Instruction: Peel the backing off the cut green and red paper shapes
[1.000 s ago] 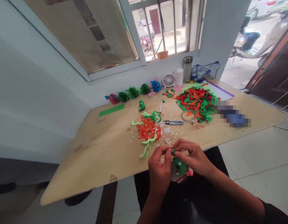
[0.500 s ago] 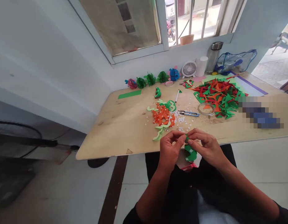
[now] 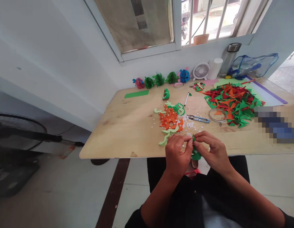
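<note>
A green paper piece (image 3: 196, 155) with white squares on it is between my hands, just over the front edge of the table. My right hand (image 3: 212, 153) pinches its upper tip between thumb and fingers. Thumb and forefinger of my left hand (image 3: 177, 155) are closed at the left side of the same tip; the fingers hide part of the piece. Just beyond my left hand lie orange paper pieces (image 3: 171, 122) with white dots and pale green wavy strips (image 3: 165, 139). Small white bits (image 3: 191, 124) are scattered near them.
Blue-handled thread snips (image 3: 199, 119) and a tape ring (image 3: 217, 115) lie beyond my hands. A heap of paper scraps (image 3: 234, 101) covers the right side. Along the wall stand folded paper figures (image 3: 159, 79), a small fan (image 3: 201, 71) and a bottle (image 3: 230, 60).
My view has shifted slightly, so the table sits further right. Both hands still hold the green piece, which is turned so that less of its lower part shows.
</note>
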`<state>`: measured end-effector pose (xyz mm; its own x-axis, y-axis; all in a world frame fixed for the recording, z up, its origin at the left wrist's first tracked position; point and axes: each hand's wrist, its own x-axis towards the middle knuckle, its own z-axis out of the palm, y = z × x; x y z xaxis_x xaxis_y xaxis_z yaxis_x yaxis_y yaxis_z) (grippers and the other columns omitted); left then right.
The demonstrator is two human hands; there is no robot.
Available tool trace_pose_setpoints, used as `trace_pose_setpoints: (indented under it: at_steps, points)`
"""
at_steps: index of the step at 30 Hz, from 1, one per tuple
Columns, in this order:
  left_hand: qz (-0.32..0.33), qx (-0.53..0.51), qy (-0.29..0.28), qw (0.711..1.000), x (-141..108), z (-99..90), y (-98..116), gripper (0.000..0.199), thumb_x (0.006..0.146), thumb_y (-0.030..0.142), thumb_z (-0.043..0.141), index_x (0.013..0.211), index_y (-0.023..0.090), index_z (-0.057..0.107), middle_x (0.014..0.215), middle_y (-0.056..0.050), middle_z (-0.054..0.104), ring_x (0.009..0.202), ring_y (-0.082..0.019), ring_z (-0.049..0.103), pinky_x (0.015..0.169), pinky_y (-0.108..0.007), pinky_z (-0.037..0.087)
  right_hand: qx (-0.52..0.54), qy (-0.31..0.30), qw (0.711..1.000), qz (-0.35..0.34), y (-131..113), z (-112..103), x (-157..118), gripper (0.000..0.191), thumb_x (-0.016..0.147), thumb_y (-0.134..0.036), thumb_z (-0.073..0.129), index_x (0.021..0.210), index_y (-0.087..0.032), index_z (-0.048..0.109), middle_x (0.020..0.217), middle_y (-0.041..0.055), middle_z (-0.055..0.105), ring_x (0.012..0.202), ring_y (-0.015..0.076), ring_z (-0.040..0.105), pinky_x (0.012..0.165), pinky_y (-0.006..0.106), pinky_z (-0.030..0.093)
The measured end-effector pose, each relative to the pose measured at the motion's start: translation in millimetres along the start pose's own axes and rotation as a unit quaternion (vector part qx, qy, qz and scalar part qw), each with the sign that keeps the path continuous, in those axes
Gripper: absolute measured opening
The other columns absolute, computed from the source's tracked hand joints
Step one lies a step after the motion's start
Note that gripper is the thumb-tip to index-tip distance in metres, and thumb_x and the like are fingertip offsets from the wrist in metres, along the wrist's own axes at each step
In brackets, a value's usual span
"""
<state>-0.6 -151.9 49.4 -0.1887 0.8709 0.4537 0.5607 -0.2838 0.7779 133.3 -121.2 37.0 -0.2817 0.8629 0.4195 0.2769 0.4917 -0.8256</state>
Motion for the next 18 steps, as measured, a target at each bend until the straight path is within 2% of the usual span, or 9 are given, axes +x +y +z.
trace_pose_setpoints:
  at_steps: [5, 8, 11, 13, 16, 18]
  points:
    - [-0.106, -0.098, -0.023, 0.989, 5, -0.7, -3, 0.008, 0.078, 0.021, 0.059, 0.076, 0.017, 0.066, 0.076, -0.003, 0.070, 0.074, -0.016, 0.064, 0.073, -0.028, 0.049, 0.032, -0.014, 0.999, 0.023, 2, 1, 2, 0.013, 0.084, -0.024, 0.058, 0.073, -0.020, 0.064, 0.083, 0.0043, 0.064, 0.080, 0.0179, 0.062, 0.072, 0.028, 0.047]
    - [-0.189, -0.217, -0.049, 0.957, 10, 0.6, -10, 0.010, 0.077, 0.025, 0.061, 0.076, 0.016, 0.065, 0.073, -0.002, 0.069, 0.070, -0.015, 0.063, 0.070, -0.027, 0.049, 0.064, -0.028, 0.997, 0.046, 2, -2, 5, 0.015, 0.084, -0.026, 0.059, 0.071, -0.020, 0.065, 0.081, 0.0042, 0.064, 0.080, 0.0183, 0.062, 0.071, 0.028, 0.047]
    - [-0.244, -0.300, -0.046, 0.921, 12, 2.6, -18, 0.012, 0.076, 0.027, 0.061, 0.076, 0.015, 0.064, 0.068, -0.002, 0.068, 0.067, -0.015, 0.063, 0.070, -0.027, 0.049, 0.076, -0.027, 0.995, 0.063, 2, -5, 8, 0.017, 0.083, -0.026, 0.058, 0.069, -0.020, 0.065, 0.081, 0.0041, 0.064, 0.079, 0.0180, 0.062, 0.071, 0.028, 0.047]
    - [-0.240, -0.273, -0.039, 0.931, 13, 4.1, -24, 0.012, 0.076, 0.027, 0.061, 0.077, 0.015, 0.065, 0.068, -0.002, 0.068, 0.067, -0.015, 0.063, 0.070, -0.027, 0.048, 0.076, -0.013, 0.994, 0.072, 2, -6, 9, 0.017, 0.082, -0.027, 0.059, 0.068, -0.020, 0.065, 0.081, 0.0041, 0.065, 0.078, 0.0180, 0.061, 0.071, 0.028, 0.047]
    - [-0.199, -0.150, -0.038, 0.968, 14, 7.0, -33, 0.012, 0.076, 0.026, 0.062, 0.076, 0.016, 0.067, 0.068, -0.002, 0.068, 0.067, -0.015, 0.061, 0.069, -0.027, 0.045, 0.085, 0.013, 0.993, 0.085, 7, -7, 11, 0.015, 0.081, -0.028, 0.061, 0.068, -0.020, 0.065, 0.083, 0.0044, 0.065, 0.081, 0.0189, 0.062, 0.072, 0.029, 0.047]
    - [-0.178, -0.087, -0.036, 0.979, 15, 8.8, -38, 0.010, 0.076, 0.023, 0.061, 0.077, 0.017, 0.068, 0.069, -0.002, 0.069, 0.067, -0.015, 0.061, 0.068, -0.027, 0.044, 0.100, 0.024, 0.990, 0.097, 10, -7, 13, 0.014, 0.080, -0.029, 0.062, 0.070, -0.021, 0.067, 0.083, 0.0043, 0.065, 0.082, 0.0195, 0.062, 0.073, 0.029, 0.047]
